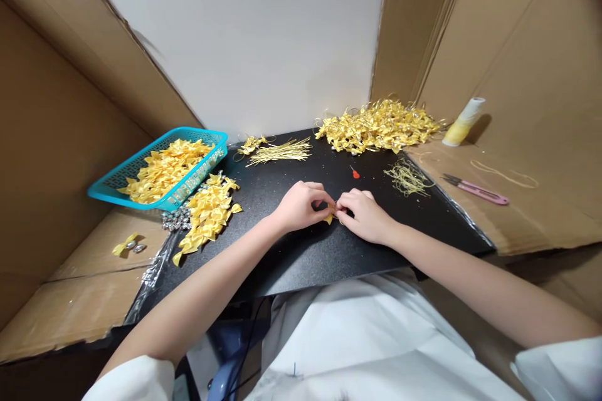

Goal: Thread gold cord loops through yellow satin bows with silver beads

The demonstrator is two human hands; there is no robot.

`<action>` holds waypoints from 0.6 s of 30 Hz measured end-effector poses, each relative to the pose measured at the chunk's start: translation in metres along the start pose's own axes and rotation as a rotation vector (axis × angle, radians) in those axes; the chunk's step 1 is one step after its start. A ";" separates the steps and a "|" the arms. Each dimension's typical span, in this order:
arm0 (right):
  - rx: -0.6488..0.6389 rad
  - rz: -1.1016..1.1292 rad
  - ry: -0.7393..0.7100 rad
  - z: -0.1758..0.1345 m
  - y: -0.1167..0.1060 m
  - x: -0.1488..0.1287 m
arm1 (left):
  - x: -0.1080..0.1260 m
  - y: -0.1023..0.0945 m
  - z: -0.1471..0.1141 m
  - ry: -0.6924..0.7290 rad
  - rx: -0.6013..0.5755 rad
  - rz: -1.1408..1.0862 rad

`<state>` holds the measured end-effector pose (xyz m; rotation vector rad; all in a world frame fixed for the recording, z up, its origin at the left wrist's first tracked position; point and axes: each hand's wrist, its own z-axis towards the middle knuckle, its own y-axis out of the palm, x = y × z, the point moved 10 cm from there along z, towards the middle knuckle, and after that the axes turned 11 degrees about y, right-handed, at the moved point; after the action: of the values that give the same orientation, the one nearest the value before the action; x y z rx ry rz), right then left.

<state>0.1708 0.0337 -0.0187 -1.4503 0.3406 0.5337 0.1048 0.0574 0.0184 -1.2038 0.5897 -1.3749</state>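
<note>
My left hand [305, 205] and my right hand [362, 214] meet over the middle of the black tabletop [301, 263]. Between their pinched fingertips is a small yellow ribbon bow [330, 218], mostly covered by the fingers. Both hands are closed on it. Just beyond them lies a small red-handled needle threader [355, 173]. Loose yellow bows [209, 210] are heaped to the left of my left hand, with silver beads [176, 219] beside them. Farther back, a bundle of gold cords [282, 151] is laid out.
A turquoise basket [160, 202] of yellow bows stands at left. Back right is a big pile of corded bows [380, 127]. Thread scraps [408, 177], pink-handled thread snips [477, 190] and a thread cone [464, 123] lie at right. Cardboard walls [531, 62] enclose both sides.
</note>
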 end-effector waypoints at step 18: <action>-0.007 0.030 0.032 0.002 0.001 0.005 | 0.003 0.003 0.018 0.022 -0.193 0.180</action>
<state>0.1742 0.0366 -0.0222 -1.4634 0.3862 0.5369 0.1230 0.0589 0.0231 -1.2566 0.8411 -1.2007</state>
